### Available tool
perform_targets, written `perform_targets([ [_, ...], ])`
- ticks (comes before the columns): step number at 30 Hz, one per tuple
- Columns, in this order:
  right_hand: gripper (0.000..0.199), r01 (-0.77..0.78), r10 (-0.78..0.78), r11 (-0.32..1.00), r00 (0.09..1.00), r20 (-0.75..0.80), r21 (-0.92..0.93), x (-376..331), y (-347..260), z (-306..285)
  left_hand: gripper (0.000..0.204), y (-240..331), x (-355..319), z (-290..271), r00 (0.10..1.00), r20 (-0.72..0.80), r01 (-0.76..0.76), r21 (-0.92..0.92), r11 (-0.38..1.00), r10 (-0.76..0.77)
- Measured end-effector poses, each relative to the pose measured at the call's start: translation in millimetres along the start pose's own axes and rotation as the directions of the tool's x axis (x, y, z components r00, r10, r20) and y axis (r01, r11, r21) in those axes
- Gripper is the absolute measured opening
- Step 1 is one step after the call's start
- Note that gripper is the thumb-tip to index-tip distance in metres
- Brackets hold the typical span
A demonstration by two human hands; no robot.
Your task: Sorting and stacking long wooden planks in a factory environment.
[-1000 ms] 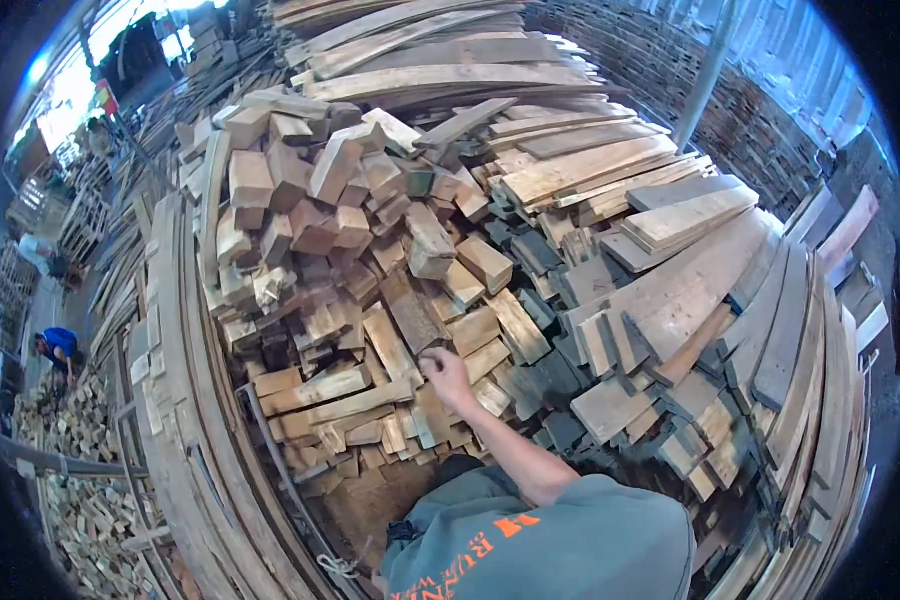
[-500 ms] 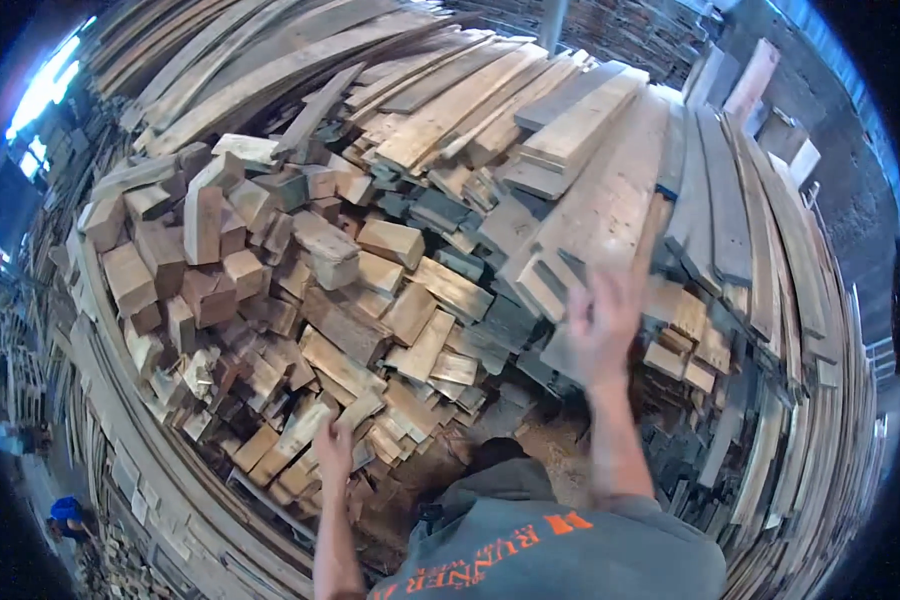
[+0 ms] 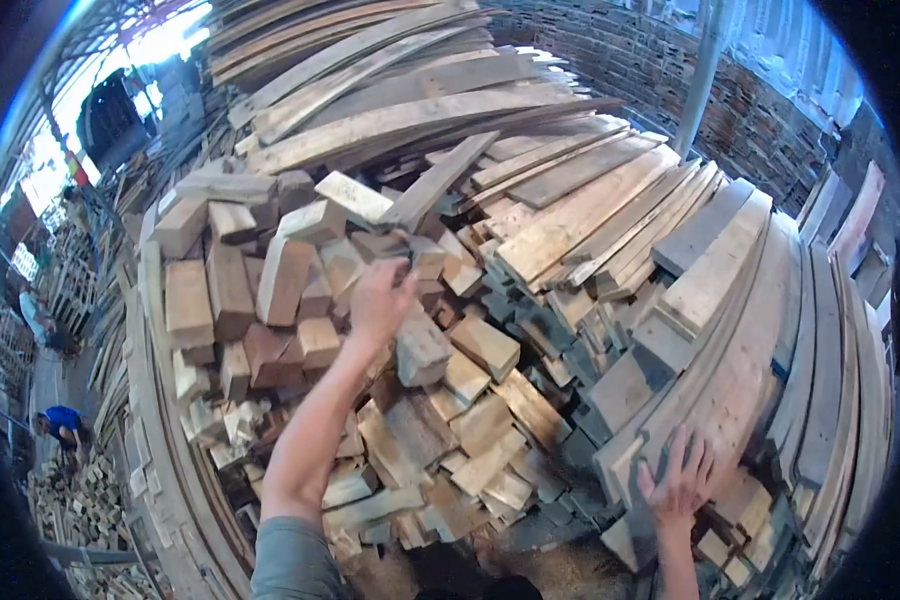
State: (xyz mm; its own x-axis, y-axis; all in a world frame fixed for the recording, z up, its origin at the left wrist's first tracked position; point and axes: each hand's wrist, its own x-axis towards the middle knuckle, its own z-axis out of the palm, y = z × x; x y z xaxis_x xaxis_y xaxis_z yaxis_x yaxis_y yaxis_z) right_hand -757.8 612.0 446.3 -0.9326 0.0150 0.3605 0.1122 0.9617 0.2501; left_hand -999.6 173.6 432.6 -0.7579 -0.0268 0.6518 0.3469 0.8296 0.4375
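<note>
My left hand (image 3: 380, 302) reaches far forward over a heap of short, thick wood blocks, its fingers bent but apart. Just beyond and beside its fingertips lie several block ends, and a greyish block (image 3: 423, 352) sits below it, nearer to me. Whether the fingertips touch a block is hard to see. At the right, my right hand (image 3: 682, 478) rests with fingers spread on a long, broad plank (image 3: 735, 385), near that plank's near end. It holds nothing.
Long boards (image 3: 410, 115) are stacked across the back, with more planks (image 3: 840, 370) along the right. A metal post (image 3: 698, 80) stands behind them, near a brick wall (image 3: 610, 70). At the far left a person in blue (image 3: 62, 425) bends over a wood pile (image 3: 80, 500).
My left hand has moved forward from the near edge of the heap to over its blocks. My right hand has come down onto the plank with fingers spread. The view has shifted.
</note>
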Motion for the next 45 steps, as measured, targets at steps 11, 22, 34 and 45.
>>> perform_targets([
  [11, 0.061, 0.088, -0.092, 0.994, 0.994, -0.051, -0.065, 24, 7, -27, 0.087, -108, 158, 112, 0.882, 0.189, 0.337, 0.384, 0.86, -0.431],
  [22, 0.067, 0.079, -0.075, 0.996, 0.993, -0.086, 0.035, 21, 12, -13, 0.07, -159, 167, 154, 0.641, 0.44, 0.575, 0.267, 0.773, -0.629],
  [34, 0.07, 0.134, -0.134, 0.99, 0.991, 0.005, -0.039, 13, 18, -5, 0.076, -113, 202, 231, 0.673, 0.565, 0.437, 0.217, 0.873, -0.477],
  [45, 0.072, 0.088, -0.099, 0.993, 0.986, -0.135, -0.084, 6, 23, 15, 0.058, -132, 161, 290, 0.76, 0.514, 0.352, 0.189, 0.917, -0.398],
])
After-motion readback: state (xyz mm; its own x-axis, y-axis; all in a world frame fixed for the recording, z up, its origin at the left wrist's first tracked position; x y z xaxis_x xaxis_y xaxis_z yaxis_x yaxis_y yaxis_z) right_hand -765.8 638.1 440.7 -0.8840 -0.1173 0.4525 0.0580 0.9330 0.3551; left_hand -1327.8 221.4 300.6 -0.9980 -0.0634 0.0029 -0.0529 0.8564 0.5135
